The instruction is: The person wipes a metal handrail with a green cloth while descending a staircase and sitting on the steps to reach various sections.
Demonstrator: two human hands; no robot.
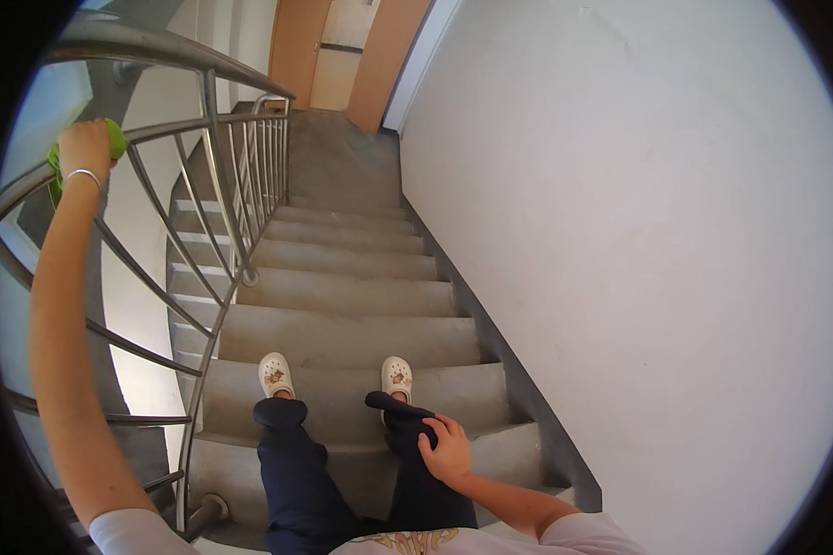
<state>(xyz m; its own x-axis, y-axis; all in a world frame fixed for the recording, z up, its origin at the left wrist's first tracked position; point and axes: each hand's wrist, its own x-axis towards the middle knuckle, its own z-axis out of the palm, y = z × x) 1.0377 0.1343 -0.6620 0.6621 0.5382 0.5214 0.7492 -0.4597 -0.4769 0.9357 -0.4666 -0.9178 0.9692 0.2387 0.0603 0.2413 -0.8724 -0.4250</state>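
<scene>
At the left, my left hand (85, 149) presses a bright green cloth (116, 139) around the lower metal rail (170, 130) of the stair railing. A silver bangle circles that wrist. My right hand (446, 449) lies on the dark trousers (416, 444) at my right leg, fingers slightly spread, with nothing seen in it. Both feet, in cream clogs (275, 374) with small charms, rest on a concrete step (333, 395).
Concrete stairs (347, 295) descend to a landing (343, 159) with brown doors (389, 66) beyond. A white wall (618, 243) with a dark skirting runs along the right. Another flight (193, 253) shows through the metal balusters.
</scene>
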